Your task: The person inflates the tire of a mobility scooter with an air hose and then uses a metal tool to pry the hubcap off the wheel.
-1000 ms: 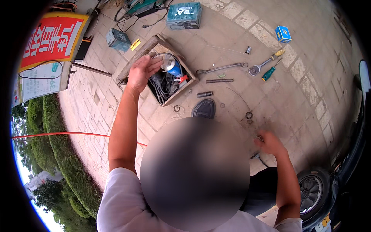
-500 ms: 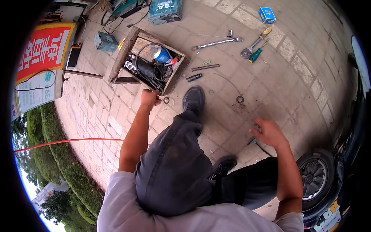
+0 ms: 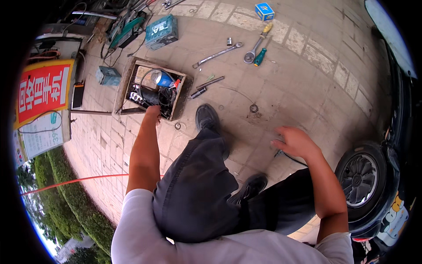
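My left hand [image 3: 153,113] is at the near edge of a wooden toolbox [image 3: 181,99], its fingers curled inward; what they hold, if anything, is hidden. Inside the box lie a blue-and-white can [image 3: 164,79], a black cable and a jumble of dark tools. A small dark ring [image 3: 177,126] rests on the paving just right of that hand. Over the ground at the right, my right hand [image 3: 293,141] hangs with fingers apart and nothing in them. Beneath it runs a thin black cable [image 3: 293,159].
A ratchet wrench [image 3: 249,57], a green-handled screwdriver [image 3: 260,57], a long spanner [image 3: 216,55] and a black socket [image 3: 198,92] lie ahead. Farther off are a blue box [image 3: 264,12] and a teal case [image 3: 161,32]. A vehicle wheel [image 3: 360,180] stands at right.
The view has shifted, so the ground tools sit farther left. My left hand has moved up against the toolbox edge. My right hand stays raised, its fingers now pointing more to the left.
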### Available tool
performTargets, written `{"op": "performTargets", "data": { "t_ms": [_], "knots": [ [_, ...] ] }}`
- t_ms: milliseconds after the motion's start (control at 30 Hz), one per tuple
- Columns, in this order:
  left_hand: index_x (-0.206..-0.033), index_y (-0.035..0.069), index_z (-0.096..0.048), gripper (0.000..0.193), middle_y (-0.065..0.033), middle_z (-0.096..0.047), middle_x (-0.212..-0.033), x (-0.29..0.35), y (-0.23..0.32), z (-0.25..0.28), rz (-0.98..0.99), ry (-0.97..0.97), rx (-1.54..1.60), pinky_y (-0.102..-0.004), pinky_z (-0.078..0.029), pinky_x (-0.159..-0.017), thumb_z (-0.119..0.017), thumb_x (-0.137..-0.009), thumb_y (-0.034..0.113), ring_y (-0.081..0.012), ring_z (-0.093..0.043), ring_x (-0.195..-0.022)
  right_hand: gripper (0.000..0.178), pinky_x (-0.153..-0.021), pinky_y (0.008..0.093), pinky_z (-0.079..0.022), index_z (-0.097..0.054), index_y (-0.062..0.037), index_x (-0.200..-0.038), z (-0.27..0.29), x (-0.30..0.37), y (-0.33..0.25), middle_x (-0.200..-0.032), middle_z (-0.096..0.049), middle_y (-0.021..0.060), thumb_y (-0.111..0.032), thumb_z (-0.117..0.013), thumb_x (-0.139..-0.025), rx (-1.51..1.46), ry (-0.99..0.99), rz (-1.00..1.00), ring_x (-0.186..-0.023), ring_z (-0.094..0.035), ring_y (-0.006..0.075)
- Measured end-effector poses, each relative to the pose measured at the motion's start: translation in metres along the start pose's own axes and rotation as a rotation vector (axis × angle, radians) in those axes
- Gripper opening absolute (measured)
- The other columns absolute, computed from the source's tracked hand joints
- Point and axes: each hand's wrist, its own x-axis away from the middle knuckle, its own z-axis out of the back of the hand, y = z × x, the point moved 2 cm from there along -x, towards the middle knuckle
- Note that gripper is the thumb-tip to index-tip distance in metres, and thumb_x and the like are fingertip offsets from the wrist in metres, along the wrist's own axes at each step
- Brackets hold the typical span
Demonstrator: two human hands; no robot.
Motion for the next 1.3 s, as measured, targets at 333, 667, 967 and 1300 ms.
{"op": "performTargets", "data": {
  "t_ms": [333,667,967,1300],
  "knots": [
    [-0.064,0.011,-0.043,0.026,-0.0026,-0.037,-0.057,0.027,0.005,-0.023,-0.35,-0.017,0.114,-0.0332,-0.027,-0.042,-0.049,-0.087,0.023,-0.0176,-0.036,-0.048,0.036,-0.074,0.0471,-0.05,-0.063,-0.0028,-0.095,0.011,0.025,0.002,-0.09,-0.066,0.0172,-0.035,-0.064,-0.08,0.007,-0.014,-0.108,-0.089,-0.062,0.0377],
    [-0.07,0.011,-0.045,0.021,0.0017,-0.04,-0.066,0.207,-0.064,0.05,-0.433,-0.041,0.119,-0.0272,-0.033,-0.05,-0.047,-0.09,0.019,-0.0122,-0.039,-0.061,0.035,-0.074,0.0472,-0.049,-0.064,-0.002,-0.095,0.009,0.05,0.003,-0.089,-0.066,0.0175,-0.034,-0.065,-0.08,-0.082,0.137,-0.131,-0.088,-0.062,0.0372],
    [-0.076,0.009,-0.049,0.025,0.0045,-0.039,-0.058,0.436,0.05,-0.001,-1.377,-0.032,-0.384,-0.0215,-0.026,-0.046,-0.048,-0.096,0.024,-0.0033,-0.036,-0.052,0.041,-0.076,0.0463,-0.049,-0.058,0.0015,-0.1,0.046,0.1,-0.01,-0.095,-0.064,0.0191,-0.037,-0.061,-0.085,-0.278,0.532,-0.012,-0.09,-0.06,0.0384],
    [-0.076,0.001,-0.057,0.024,-0.0173,-0.06,-0.061,0.63,0.013,-0.305,-2.218,-0.561,-1.11,-0.0436,-0.048,-0.051,-0.058,-0.084,0.024,-0.036,-0.061,-0.055,0.038,-0.087,0.0331,-0.046,-0.046,0.0019,-0.122,0.04,0.177,-0.014,-0.103,-0.062,0.01,-0.029,-0.042,-0.1,-1.124,1.346,0.334,-0.098,-0.059,0.0188]
  ]
}}
